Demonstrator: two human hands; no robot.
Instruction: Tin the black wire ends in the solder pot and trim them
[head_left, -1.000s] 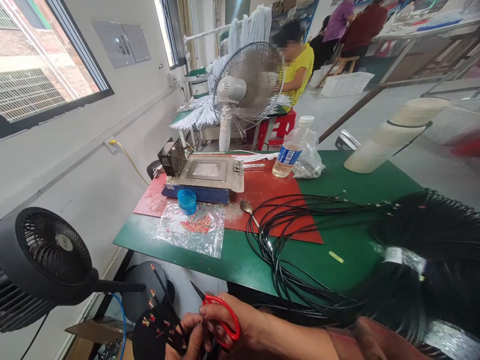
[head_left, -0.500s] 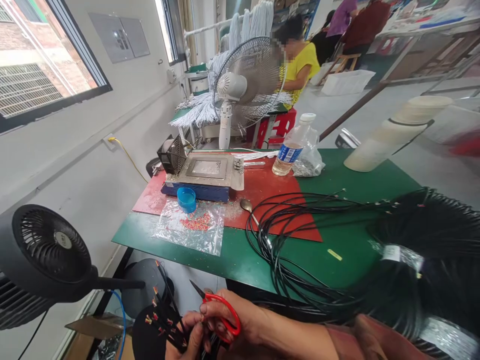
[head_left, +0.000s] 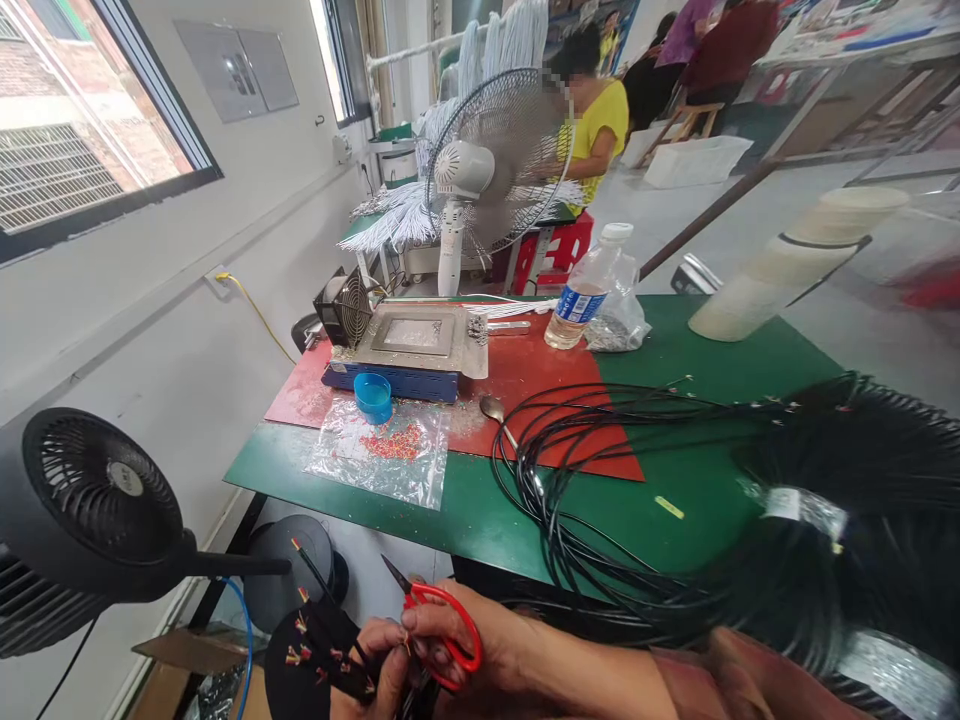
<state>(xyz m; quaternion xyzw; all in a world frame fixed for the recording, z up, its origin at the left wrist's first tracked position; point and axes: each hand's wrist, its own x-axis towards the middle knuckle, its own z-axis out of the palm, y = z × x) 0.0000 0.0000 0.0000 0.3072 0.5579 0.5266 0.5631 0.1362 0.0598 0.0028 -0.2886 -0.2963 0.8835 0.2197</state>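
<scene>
Pale floor beyond green tabletop; white wall to tabletop's left. Red mat across tabletop's left and middle. White pedestal fan past tabletop's far edge; black cable bundle heaped on tabletop's right end; black fan off tabletop's left end. Left hand and right hand just before tabletop's near edge. There, left grip clamped on black cables, colored wire ends showing; right grip closed round red-handled scissors.
</scene>
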